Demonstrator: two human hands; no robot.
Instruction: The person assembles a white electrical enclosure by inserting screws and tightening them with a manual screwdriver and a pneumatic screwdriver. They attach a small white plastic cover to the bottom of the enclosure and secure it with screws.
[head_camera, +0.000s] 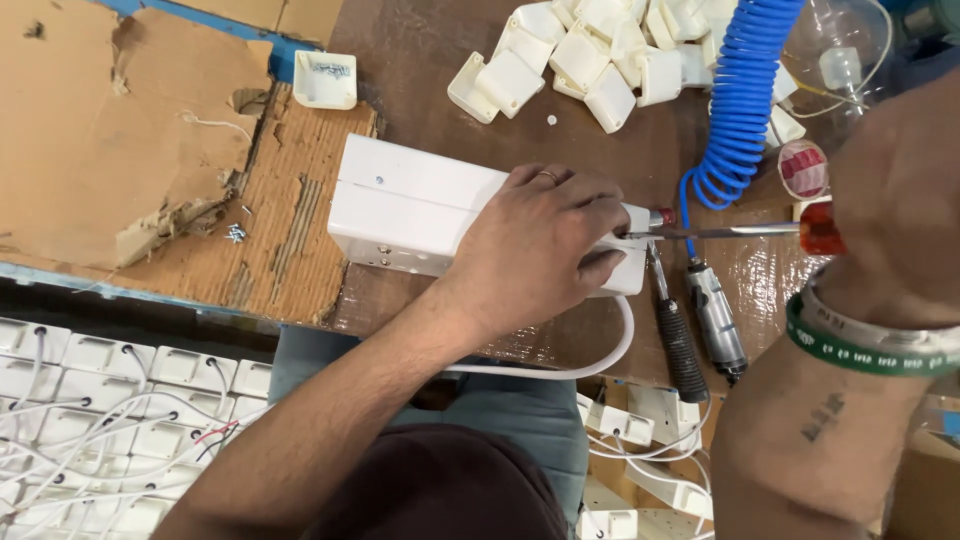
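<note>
- White plastic forms the long rectangular box (420, 205), which is laid flat on the brown workbench (420, 70), near its front edge, partly over a worn sheet of corrugated cardboard (130, 130).
- The left hand (530, 250) is pressed down over the right end of the box, fingers curled around that end so that the box is clamped against the bench; a ring is seen on one finger.
- The right hand (890, 190) is closed around the red handle of a screwdriver (735, 231); the thin metal shaft is held level and its tip is brought to the right end face of the box, just beside the left fingertips.
- A green band and a pale band are worn on the right wrist.
- A white cable (590, 355) is seen leaving the box's right end and looping below the bench edge.
- A blue coiled air hose (740, 90) is hung down to a metal pneumatic driver (715, 320), laid on the bench just right of the box; a tool with a black ribbed grip (678, 345) is laid alongside it.
- A heap of small white plastic housings (590, 50) is piled at the far side of the bench, well apart from the box; a single white housing (325, 80) is set on the cardboard's far edge.
- A few small screws (237, 232) are scattered on the cardboard, left of the box.
- Many white wired housings (100, 420) are stacked below the bench at lower left.
</note>
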